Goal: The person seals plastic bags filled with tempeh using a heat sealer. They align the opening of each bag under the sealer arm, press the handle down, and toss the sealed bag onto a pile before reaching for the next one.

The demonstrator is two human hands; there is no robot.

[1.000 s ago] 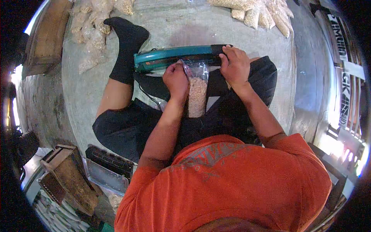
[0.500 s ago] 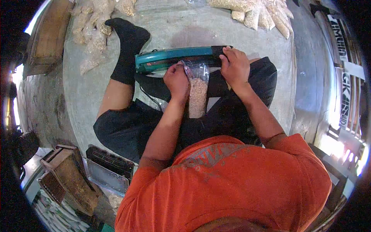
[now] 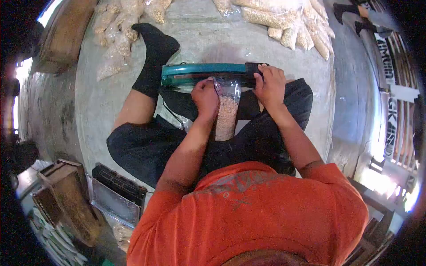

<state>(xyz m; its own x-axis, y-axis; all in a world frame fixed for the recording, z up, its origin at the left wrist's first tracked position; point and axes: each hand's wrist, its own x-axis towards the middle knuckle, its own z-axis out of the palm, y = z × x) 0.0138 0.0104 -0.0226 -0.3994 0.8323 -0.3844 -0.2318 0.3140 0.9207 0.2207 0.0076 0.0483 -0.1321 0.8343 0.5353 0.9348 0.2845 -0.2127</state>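
Observation:
A clear plastic bag [image 3: 227, 116] filled with small pale pieces rests upright between my thighs. Its upper edge reaches the teal impulse sealer [image 3: 202, 68], which lies across my lap. My left hand [image 3: 206, 97] pinches the bag's top left corner, close against the front of the sealer. Over the sealer's black right end [image 3: 254, 68] my right hand [image 3: 271, 85] is closed, with the thumb on the near side and fingers on top. Whether the bag's edge is inside the sealer's jaw cannot be made out.
Several filled bags [image 3: 290, 26] are piled at the back right, and more filled bags [image 3: 117, 40] lie at the back left. A wooden box [image 3: 66, 35] stands at the far left. Near my left hip are a black tray [image 3: 117, 181] and a wooden stand [image 3: 69, 195].
The camera view has shifted slightly. Both hands keep nearly the same place on the bag and the sealer, and the sealer's top bar looks about as before.

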